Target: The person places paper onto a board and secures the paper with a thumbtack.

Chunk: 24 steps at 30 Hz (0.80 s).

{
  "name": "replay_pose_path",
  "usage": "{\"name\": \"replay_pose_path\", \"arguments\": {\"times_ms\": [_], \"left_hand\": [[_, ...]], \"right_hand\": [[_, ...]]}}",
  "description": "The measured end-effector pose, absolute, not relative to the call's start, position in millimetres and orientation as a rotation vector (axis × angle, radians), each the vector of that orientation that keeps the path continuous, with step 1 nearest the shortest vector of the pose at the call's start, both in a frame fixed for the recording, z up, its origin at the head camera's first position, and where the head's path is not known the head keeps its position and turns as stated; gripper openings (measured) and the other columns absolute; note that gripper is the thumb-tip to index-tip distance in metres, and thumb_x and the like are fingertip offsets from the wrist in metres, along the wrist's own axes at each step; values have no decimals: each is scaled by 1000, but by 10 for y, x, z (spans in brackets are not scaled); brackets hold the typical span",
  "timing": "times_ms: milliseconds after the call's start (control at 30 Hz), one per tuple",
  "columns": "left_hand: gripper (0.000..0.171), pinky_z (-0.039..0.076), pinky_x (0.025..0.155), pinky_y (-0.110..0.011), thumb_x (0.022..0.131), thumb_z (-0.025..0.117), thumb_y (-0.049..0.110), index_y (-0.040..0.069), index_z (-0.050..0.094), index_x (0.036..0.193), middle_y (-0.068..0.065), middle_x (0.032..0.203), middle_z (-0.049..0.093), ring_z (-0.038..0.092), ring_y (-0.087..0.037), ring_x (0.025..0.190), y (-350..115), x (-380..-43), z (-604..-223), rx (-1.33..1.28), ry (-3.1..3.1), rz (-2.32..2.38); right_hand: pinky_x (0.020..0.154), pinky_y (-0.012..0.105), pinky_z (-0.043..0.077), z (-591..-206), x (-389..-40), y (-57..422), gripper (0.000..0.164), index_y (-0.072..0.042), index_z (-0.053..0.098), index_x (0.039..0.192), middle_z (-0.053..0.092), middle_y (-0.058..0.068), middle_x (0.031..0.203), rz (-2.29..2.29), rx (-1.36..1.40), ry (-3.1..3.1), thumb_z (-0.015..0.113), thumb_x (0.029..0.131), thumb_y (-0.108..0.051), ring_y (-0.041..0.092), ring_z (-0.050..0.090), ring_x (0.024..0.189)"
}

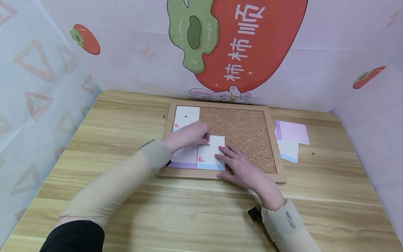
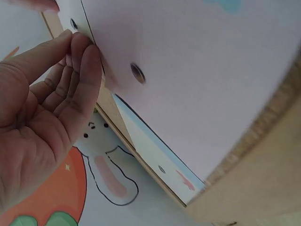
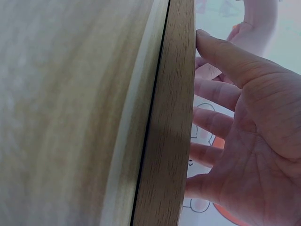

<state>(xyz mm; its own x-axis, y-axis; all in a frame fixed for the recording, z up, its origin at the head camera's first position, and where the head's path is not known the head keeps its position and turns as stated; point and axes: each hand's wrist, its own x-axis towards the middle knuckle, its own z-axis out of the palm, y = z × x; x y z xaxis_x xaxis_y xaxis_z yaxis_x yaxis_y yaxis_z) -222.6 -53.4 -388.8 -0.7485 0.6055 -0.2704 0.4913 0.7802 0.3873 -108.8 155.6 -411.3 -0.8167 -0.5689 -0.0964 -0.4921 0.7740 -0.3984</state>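
My left hand (image 1: 196,134) is over a white card (image 1: 215,151) on the framed corkboard (image 1: 239,122). Its thumb and curled index finger meet right beside a round metal thumbtack (image 2: 73,22) in that card; nothing shows between them in the left wrist view. Under the left forearm lies a purple card (image 1: 186,155), partly covered, with its own thumbtack (image 2: 138,73). Another white card (image 1: 190,113) with a tack sits in the board's upper left. My right hand (image 1: 237,164) rests with spread fingers on the white card's right edge, thumb at the wooden frame (image 3: 164,113).
Right of the board, a purple card (image 1: 294,132) overlaps a white and blue card (image 1: 289,151) on the wooden table (image 1: 189,210). Bare cork fills the board's right side. A printed cloth (image 1: 132,70) stands behind the table.
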Motion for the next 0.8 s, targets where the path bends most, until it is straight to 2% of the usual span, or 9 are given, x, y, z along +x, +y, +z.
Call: {"name": "replay_pose_path", "arguments": {"times_ms": [133,367,567,800], "left_hand": [[7,50,71,-27,94,68,15,13,73,90,0,87,69,60,-14,78,-653,-2239,-3862,851,2595,486],[4,51,77,-28,95,67,15,12,70,96,-1,90,70,61,-13,82,-853,-2170,-3801,909,2616,622],[15,55,84,-31,95,67,14,9,70,109,-3,100,72,65,-15,92,-980,-2106,-3780,883,2597,701],[27,54,95,-38,96,67,17,8,69,121,-5,117,71,65,-21,109,-1167,-2049,-3787,854,2555,740]], "right_hand": [[112,73,29,-4108,-1089,1553,63,-12,52,145,36,13,161,-530,-835,2752,70,92,-40,43,23,152],[112,73,28,-4106,-1089,1550,64,-13,52,146,35,13,162,-527,-831,2748,70,92,-41,42,23,152],[113,73,28,-4115,-1088,1555,64,-13,51,146,34,13,162,-523,-824,2751,70,92,-41,42,22,152],[113,73,27,-4118,-1088,1555,64,-13,52,146,35,12,162,-531,-820,2751,70,92,-41,42,22,152]]}}
